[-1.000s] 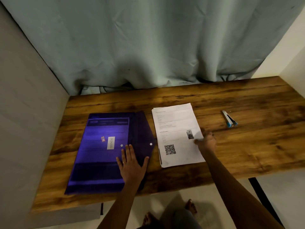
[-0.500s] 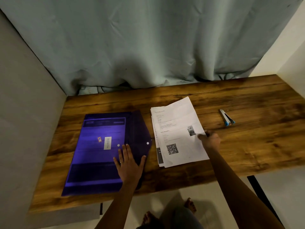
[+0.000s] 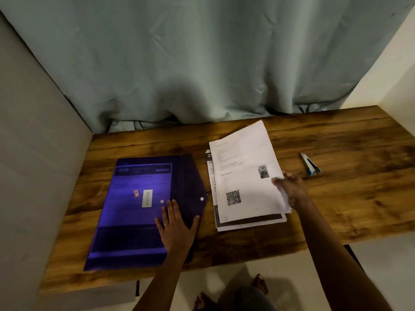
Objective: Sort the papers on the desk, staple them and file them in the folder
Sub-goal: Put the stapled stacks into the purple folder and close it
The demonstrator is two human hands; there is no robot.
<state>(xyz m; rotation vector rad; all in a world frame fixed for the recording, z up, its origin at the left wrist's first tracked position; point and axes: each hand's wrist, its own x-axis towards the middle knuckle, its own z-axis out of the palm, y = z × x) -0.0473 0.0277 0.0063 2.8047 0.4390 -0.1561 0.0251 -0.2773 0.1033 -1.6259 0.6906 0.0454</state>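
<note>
Wooden bench [image 3: 336, 198] backed by a curtain [image 3: 202, 63], purple folder [image 3: 134, 209] pressed flat by the spread left hand [image 3: 177, 227], papers [image 3: 247, 224] beside it, top sheet [image 3: 244, 176] pinched by the right hand [image 3: 292, 191], lifted further than before

A pale grey-green curtain [image 3: 202, 63] fills the back of the view. It hangs in loose folds, and its hem is bunched along the far edge of the wooden desk [image 3: 359, 209]. A plain grey wall [image 3: 33, 164] closes the left side and meets the desk's left end. A white wall [image 3: 395, 70] stands at the right. Below the desk's near edge lies a light floor [image 3: 381, 261], and a grey panel [image 3: 89, 297] sits under the desk's left corner.
</note>
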